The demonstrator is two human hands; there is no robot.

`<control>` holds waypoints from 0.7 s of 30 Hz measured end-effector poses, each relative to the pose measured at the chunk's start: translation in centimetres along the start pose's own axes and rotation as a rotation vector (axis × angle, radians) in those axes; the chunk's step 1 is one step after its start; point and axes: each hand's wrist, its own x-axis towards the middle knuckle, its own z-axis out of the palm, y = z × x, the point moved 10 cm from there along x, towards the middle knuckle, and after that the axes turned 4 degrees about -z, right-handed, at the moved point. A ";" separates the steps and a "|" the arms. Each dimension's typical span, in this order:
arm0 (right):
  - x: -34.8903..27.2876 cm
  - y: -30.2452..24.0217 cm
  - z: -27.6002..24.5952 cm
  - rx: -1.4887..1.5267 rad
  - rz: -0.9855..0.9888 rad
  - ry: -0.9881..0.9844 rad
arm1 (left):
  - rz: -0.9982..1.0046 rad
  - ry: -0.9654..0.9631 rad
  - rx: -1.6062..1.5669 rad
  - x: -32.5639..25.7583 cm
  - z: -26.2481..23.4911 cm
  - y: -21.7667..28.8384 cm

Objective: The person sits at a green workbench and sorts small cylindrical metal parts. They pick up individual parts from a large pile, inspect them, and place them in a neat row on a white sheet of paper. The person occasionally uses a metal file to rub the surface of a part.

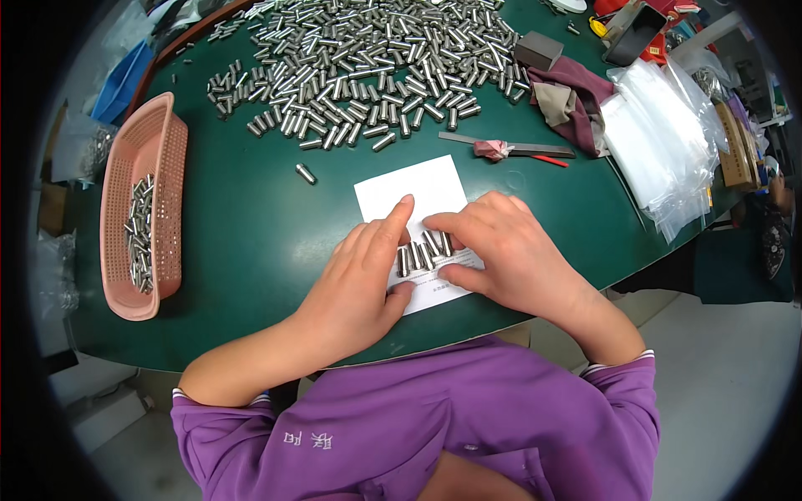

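At the near edge of a green worktable point(251, 225), I have both bare hands around a small cluster of steel pins point(415, 256), which lies on a white printed sheet point(413, 185); the pins lie side by side in an uneven row, most of them nearly lengthwise to me, a couple slanting. My left hand point(361, 265) is open at the left of the cluster, its fingers stretched forward and its thumb held apart nearer to me; my right hand point(505, 242) is open at the right, its fingers bent, its index finger and thumb parted above and below the row's right end; whether any fingertip touches the steel I cannot tell.

Ahead of me a broad heap of loose steel pins point(376, 63) spreads over the far part of the table; one stray pin point(306, 174) lies apart, between heap and sheet. To my left stands a long pink perforated basket point(174, 209), small metal pins point(140, 238) lying in it; a blue bin point(123, 82) sits beyond. To the right of the heap are a grey block point(539, 50) and a maroon cloth point(589, 88); nearer, a flat metal bar point(543, 151) with a pink wrapping point(491, 149) lies beside a red stick point(550, 161); clear plastic bags point(647, 146) lie farther right.
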 end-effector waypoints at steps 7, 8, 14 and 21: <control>0.3 -0.1 0.4 -0.014 -0.012 0.014 | 0.015 0.065 -0.027 0.1 -0.3 -0.5; 0.3 0.0 0.5 -0.014 -0.010 0.009 | 0.024 0.084 -0.024 0.0 -0.3 -0.6; -0.2 0.6 -0.1 -0.015 0.011 0.036 | 0.039 0.132 0.005 0.8 -0.4 0.3; -0.6 0.9 -0.3 0.011 0.045 0.022 | 0.088 0.181 0.075 1.4 -0.3 0.7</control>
